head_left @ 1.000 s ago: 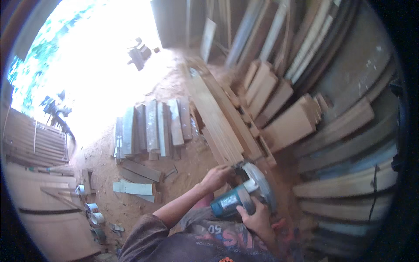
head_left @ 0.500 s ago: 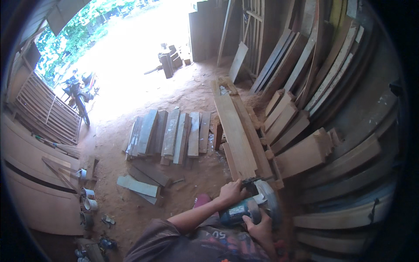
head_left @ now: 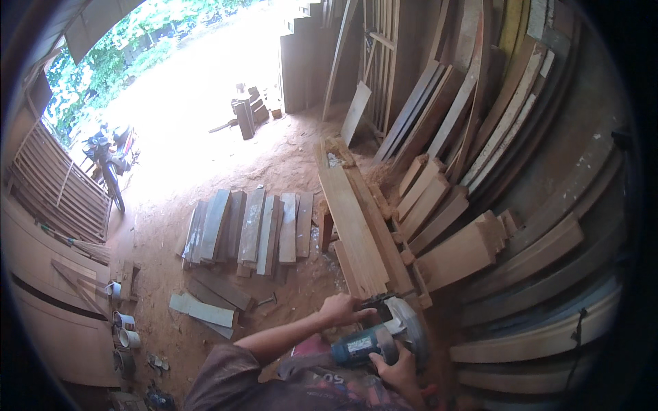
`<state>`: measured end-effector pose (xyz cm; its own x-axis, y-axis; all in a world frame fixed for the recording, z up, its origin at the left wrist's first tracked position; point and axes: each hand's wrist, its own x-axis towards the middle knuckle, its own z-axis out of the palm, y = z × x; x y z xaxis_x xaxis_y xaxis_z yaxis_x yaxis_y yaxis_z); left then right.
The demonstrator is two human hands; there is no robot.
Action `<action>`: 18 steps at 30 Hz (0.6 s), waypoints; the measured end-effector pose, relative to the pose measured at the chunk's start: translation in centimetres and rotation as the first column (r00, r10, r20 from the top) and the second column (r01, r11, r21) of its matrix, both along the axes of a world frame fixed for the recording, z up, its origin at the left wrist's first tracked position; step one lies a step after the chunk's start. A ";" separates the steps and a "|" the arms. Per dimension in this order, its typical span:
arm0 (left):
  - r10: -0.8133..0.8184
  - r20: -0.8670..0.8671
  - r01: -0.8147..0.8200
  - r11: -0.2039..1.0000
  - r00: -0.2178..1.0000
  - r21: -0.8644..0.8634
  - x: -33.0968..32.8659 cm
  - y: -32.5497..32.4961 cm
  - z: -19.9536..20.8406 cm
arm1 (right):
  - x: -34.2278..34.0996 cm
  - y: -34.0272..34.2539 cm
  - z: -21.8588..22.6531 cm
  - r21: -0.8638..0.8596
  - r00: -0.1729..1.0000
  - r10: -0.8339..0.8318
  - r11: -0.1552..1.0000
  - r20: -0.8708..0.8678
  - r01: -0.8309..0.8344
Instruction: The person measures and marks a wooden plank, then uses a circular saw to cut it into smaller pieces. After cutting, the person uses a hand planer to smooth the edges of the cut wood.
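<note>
A teal circular saw (head_left: 360,344) with a pale guard lies at the near end of a long light-brown board (head_left: 353,229). My right hand (head_left: 399,373) is wrapped round the saw's rear handle. At the front of the saw, my left hand (head_left: 339,310) is closed with its fingers at the dark base plate, beside the board's near end; its fingertips are partly hidden. The board rests on a long wooden beam (head_left: 384,233), which runs away from me. The saw's blade cannot be seen.
Left of the beam, several short planks (head_left: 257,229) lie side by side on the sandy floor, with a hammer (head_left: 267,299) nearby. Stacked timber (head_left: 452,250) and leaning boards (head_left: 445,123) crowd the right. White cups (head_left: 125,329) and a motorcycle (head_left: 110,164) stand at the left.
The whole view has shifted, so the scene sits further left and lower. Both hands stay at the saw, which remains at the board's near end.
</note>
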<state>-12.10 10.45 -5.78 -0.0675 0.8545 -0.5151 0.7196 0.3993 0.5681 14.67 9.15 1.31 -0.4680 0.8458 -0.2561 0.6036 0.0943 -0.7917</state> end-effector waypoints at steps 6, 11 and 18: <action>0.260 -0.025 -0.255 0.960 0.965 0.117 4.5 -0.3 -2.1 | 0.0 0.1 0.5 -0.029 1.000 0.025 0.999 0.007 -0.024; -0.001 -0.079 0.017 0.981 0.997 0.193 3.2 0.0 -2.6 | -0.1 0.1 1.5 -0.191 1.000 0.001 0.982 -0.002 -0.001; -0.110 -0.115 0.131 0.973 0.987 0.191 2.2 0.5 -2.2 | -0.8 0.1 2.6 -0.102 0.992 0.010 0.994 -0.128 -0.023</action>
